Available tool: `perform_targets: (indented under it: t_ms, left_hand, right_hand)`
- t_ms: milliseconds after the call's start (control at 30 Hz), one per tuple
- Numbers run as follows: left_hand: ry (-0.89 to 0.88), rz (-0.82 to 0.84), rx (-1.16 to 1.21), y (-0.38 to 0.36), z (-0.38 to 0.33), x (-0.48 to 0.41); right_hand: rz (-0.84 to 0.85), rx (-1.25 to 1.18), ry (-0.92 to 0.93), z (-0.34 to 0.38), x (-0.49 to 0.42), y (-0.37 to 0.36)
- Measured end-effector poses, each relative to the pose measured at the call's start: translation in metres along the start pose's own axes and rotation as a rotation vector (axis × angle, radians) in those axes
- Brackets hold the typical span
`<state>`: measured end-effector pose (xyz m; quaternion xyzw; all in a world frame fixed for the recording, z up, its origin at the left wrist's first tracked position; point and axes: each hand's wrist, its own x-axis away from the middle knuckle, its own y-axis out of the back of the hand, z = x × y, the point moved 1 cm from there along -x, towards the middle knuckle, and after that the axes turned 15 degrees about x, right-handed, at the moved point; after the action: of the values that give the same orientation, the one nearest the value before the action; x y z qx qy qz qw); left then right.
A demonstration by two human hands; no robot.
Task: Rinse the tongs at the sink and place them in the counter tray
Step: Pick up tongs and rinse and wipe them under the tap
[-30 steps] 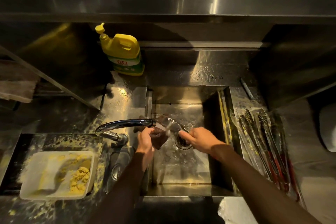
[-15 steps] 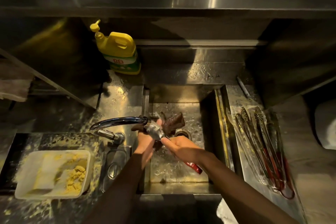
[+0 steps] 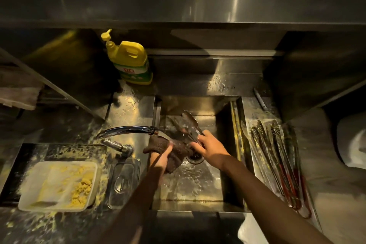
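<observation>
Over the steel sink (image 3: pixel 200 190), my right hand (image 3: pixel 211 147) grips a pair of metal tongs (image 3: pixel 191 125) whose scalloped tips point away from me toward the back wall. My left hand (image 3: pixel 161 159) is closed on a dark brown scrubbing cloth (image 3: pixel 174 151) held just under the tap spout (image 3: pixel 126 130), touching the tongs' lower part. Water runs over the cloth and ripples on the sink floor near the drain (image 3: pixel 195 157). To the right, the counter tray (image 3: pixel 247 130) holds several tongs (image 3: pixel 277 160) with red handles lying side by side.
A yellow detergent bottle (image 3: pixel 129 61) stands behind the sink at left. A white container (image 3: pixel 57 184) with yellow crumbs and a clear lid (image 3: pixel 123 182) sit on the messy left counter. A pen-like item (image 3: pixel 260 98) lies behind the tray. A steel shelf overhangs.
The tongs have swung round: their tips now point toward the sink's back wall and the red handle is hidden. My right hand moved right and farther in; the cloth dropped below the spout.
</observation>
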<state>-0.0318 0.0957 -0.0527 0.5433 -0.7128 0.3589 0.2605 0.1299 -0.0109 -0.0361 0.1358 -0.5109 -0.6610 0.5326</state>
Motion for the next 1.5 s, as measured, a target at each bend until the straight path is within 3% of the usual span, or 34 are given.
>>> perform_targets:
  t_ms: [167, 433, 667, 967, 1133, 1300, 1500]
  left_hand:
    - [-0.028, -0.027, -0.062, -0.026, 0.011, 0.034]
    - [-0.216, 0.152, -0.211, -0.044, 0.003, 0.074]
    - [-0.322, 0.203, -0.221, -0.065, -0.018, 0.099]
    - [-0.346, 0.445, -0.27, -0.091, -0.043, 0.129]
    - [-0.316, 0.604, -0.412, -0.105, -0.05, 0.158]
    - [-0.313, 0.773, -0.426, -0.136, -0.032, 0.198]
    - [-0.246, 0.928, -0.487, -0.174, 0.016, 0.246]
  right_hand:
    - [-0.187, 0.232, -0.003, -0.011, 0.012, -0.003]
    - [-0.278, 0.064, -0.022, -0.013, 0.035, 0.033]
    - [-0.35, -0.042, -0.015, -0.012, 0.06, 0.065]
    - [-0.562, -0.151, -0.124, 0.002, 0.121, 0.109]
    - [-0.678, -0.252, -0.17, 0.006, 0.163, 0.124]
    - [-0.857, -0.333, -0.326, -0.005, 0.222, 0.129]
    - [-1.009, -0.234, -0.5, -0.025, 0.308, 0.137]
